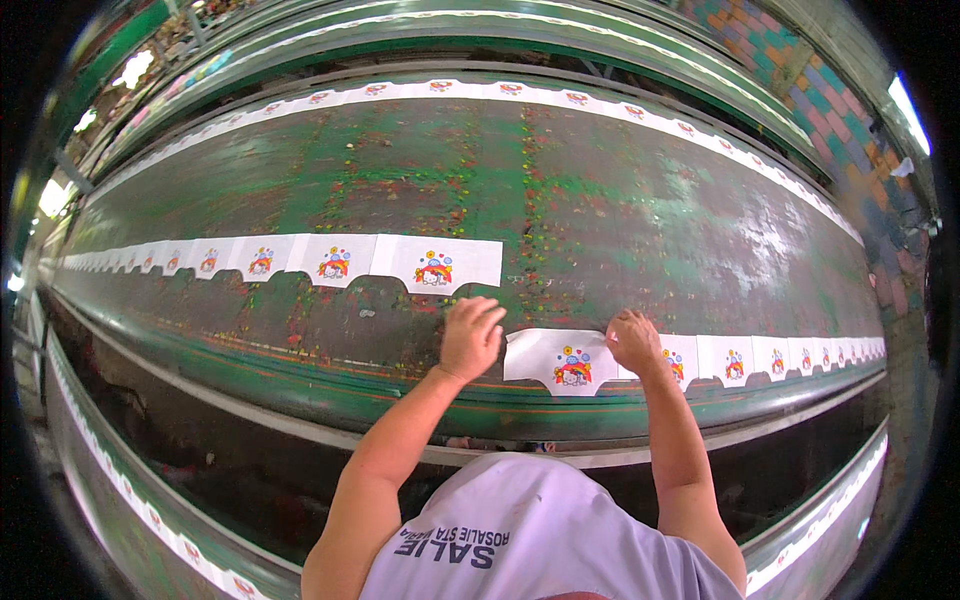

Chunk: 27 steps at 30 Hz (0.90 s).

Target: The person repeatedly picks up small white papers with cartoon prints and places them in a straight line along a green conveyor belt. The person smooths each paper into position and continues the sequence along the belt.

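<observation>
Left hand: the left hand [470,335] is laid palm down on the green printing table [600,210], fingers curled loosely, gripping nothing; its fingertips are set just left of the nearest white cut piece.
Right hand: the right hand [634,342] is pressed on the upper right part of that piece, fingers bent; whether the edge is pinched or only pressed flat cannot be told.
Printed fabric piece: the white fabric piece [560,360] with a colourful rainbow print is seen flat on the table between the two hands, under the right hand and just beside the left one.
Row to the right: more printed pieces [760,357] are laid edge to edge beyond the right hand, along the near edge of the table.
Row up and left: a second line of printed pieces [330,262] is placed above and left of the left hand, its last piece ending just above that hand.
Far row: another line of pieces [500,90] is laid along the far edge of the table, well apart from both hands.
Table surface: worn green paint with speckles of coloured ink is seen all around the hands.
Obstruction: nothing is set over the piece except the right hand.
</observation>
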Each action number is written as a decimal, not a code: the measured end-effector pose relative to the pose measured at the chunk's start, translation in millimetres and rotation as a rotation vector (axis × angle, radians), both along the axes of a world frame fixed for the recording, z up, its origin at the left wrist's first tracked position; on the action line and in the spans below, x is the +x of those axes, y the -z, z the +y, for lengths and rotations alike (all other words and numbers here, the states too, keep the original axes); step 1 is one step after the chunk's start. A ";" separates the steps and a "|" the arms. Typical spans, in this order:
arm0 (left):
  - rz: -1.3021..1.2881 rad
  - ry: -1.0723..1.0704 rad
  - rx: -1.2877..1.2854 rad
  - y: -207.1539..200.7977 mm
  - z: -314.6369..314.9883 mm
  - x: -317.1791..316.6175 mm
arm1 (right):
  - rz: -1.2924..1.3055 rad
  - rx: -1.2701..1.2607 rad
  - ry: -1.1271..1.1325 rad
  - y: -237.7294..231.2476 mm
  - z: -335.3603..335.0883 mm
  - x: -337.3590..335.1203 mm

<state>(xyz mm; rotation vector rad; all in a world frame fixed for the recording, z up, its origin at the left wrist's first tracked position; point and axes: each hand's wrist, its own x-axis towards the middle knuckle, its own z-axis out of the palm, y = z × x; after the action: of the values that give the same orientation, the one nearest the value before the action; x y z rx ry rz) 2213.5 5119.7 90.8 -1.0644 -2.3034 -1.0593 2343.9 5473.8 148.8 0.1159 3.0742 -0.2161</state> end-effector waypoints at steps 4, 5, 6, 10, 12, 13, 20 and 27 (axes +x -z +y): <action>-0.137 0.111 -0.070 -4.2 54.3 39.8 | 0.076 -0.036 -0.112 12.2 5.6 3.0; -0.139 0.110 -0.098 -4.4 64.7 45.9 | 0.136 -0.082 -0.122 14.2 7.7 2.9; -0.153 0.103 -0.142 -4.2 73.9 52.5 | 0.162 -0.125 -0.110 14.7 10.1 3.2; -0.210 0.003 -0.352 -8.0 95.9 69.0 | 0.079 -0.171 -0.253 1.0 19.0 9.4; -0.143 -0.010 -0.323 -15.1 97.0 74.4 | 0.079 -0.403 -0.378 -13.0 23.3 15.0; -0.135 -0.021 -0.352 -19.1 97.5 77.3 | 0.028 -0.518 -0.360 -20.0 26.0 19.5; -0.740 -0.099 -0.013 -39.8 69.7 54.3 | -0.081 -0.977 -0.184 -29.4 52.1 17.9; -0.764 -0.249 0.370 -7.7 52.7 -19.0 | 0.091 -0.980 0.046 14.5 62.5 -28.7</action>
<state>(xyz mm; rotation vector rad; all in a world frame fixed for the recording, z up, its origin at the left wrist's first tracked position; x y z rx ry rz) 2194.5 5172.4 98.5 -0.2211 -2.5125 -1.9200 2315.2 5536.3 134.3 0.1205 2.6588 -1.6761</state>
